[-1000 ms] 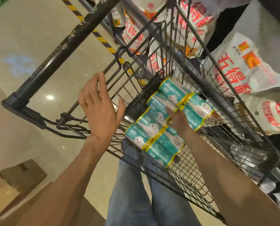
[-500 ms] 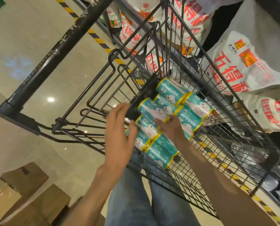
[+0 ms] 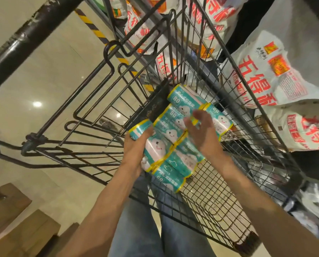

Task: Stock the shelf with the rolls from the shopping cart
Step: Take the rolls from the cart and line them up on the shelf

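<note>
Nearest the camera, legs in blue jeans point(image 3: 136, 229) stood under the wire floor of the shopping cart point(image 3: 210, 191), and both bare forearms reached forward into the basket. The left hand point(image 3: 136, 145) lay against the left side of the cluster of rolls point(image 3: 173, 145), its fingers curled round the end of the leftmost one. The right hand point(image 3: 201, 134) hung over the top of the cluster with fingers loosely bent; it was blurred, so whether it gripped anything could not be told.

The rolls lay on the cart's floor at its left end, packed side by side in two rows. Each had a teal wrapper with yellow bands at the ends, a white smiling cloud and the figure 80; the smaller print was unreadable. The hands covered the middle ones, so a count was not possible.

Beyond the cart's right wall, white sacks point(image 3: 277, 71) with red characters lay stacked, cut off by the frame edge. To the left, the black handle bar point(image 3: 25, 39) crossed over a glossy beige floor point(image 3: 34, 80).
</note>
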